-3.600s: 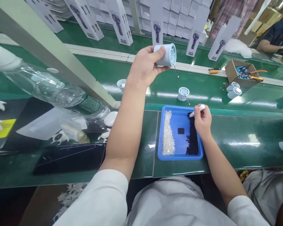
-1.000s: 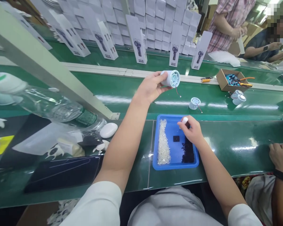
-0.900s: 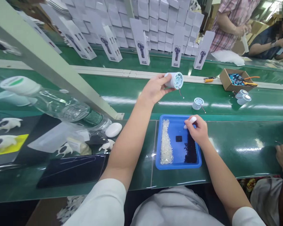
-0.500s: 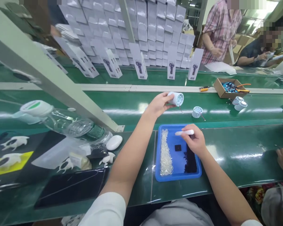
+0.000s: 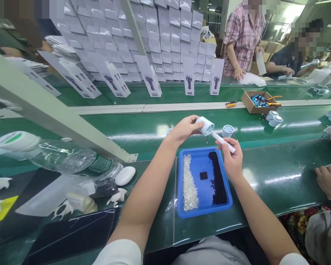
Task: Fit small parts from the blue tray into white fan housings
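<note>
My left hand (image 5: 187,129) grips a pale blue cylindrical fan housing (image 5: 205,126), tilted with its open end down to the right; a short wire hangs from it. In my right hand (image 5: 232,157) is a white pen-shaped tool (image 5: 223,142), its tip at the rim of the housing; whether it touches inside I cannot tell. Below both hands lies a blue tray (image 5: 180,215). It holds clear small pieces (image 5: 190,187) on the left, black small pieces (image 5: 219,184) on the right and a black square (image 5: 203,176) between them. Another housing (image 5: 228,131) stands just behind the pen-shaped tool.
A slanted metal post (image 5: 71,114) and a large plastic bottle (image 5: 68,152) stand at left. Printed white boxes (image 5: 151,82) line the far side. A cardboard box (image 5: 253,105) sits beyond the belt (image 5: 143,127). At right is another person's hand (image 5: 329,182).
My right hand has raised the white pen-shaped tool from over the tray to the housing. The housing has tilted further down. The view has shifted slightly to the right.
</note>
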Action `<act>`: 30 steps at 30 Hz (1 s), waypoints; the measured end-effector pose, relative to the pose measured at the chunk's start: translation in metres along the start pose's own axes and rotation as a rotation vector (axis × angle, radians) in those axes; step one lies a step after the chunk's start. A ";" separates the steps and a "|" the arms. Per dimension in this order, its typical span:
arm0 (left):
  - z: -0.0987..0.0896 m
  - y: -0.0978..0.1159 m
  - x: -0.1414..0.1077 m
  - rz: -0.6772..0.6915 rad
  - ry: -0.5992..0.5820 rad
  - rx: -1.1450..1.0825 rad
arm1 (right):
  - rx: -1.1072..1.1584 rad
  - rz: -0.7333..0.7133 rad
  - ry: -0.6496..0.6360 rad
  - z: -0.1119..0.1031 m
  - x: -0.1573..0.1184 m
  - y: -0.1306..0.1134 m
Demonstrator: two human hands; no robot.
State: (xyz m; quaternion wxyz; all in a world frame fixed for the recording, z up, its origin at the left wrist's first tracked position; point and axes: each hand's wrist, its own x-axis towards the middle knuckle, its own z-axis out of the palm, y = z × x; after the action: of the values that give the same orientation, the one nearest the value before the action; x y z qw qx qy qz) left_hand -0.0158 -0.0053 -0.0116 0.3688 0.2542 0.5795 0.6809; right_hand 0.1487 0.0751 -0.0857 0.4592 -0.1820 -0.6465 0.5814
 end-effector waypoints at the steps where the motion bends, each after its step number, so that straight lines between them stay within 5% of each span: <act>1: 0.000 0.001 -0.001 0.003 -0.001 0.005 | 0.003 -0.002 -0.001 0.000 0.000 0.000; 12: 0.008 0.005 -0.006 -0.015 -0.052 0.102 | -0.093 -0.023 -0.016 -0.002 -0.001 -0.003; 16: 0.025 -0.002 -0.005 0.092 0.136 0.166 | -0.234 -0.027 -0.115 0.001 -0.005 0.002; 21: 0.053 -0.023 -0.005 0.264 0.405 -0.129 | -0.300 0.015 -0.292 0.012 -0.018 0.007; 30: 0.062 -0.024 -0.013 0.133 0.490 -0.427 | -0.279 0.035 -0.303 0.021 -0.026 0.001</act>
State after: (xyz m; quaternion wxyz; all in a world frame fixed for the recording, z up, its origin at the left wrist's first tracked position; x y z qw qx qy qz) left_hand 0.0451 0.0225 -0.0221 0.2179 0.0369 0.4771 0.8506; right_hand 0.1447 0.0431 -0.0947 0.3169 -0.1656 -0.7791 0.5149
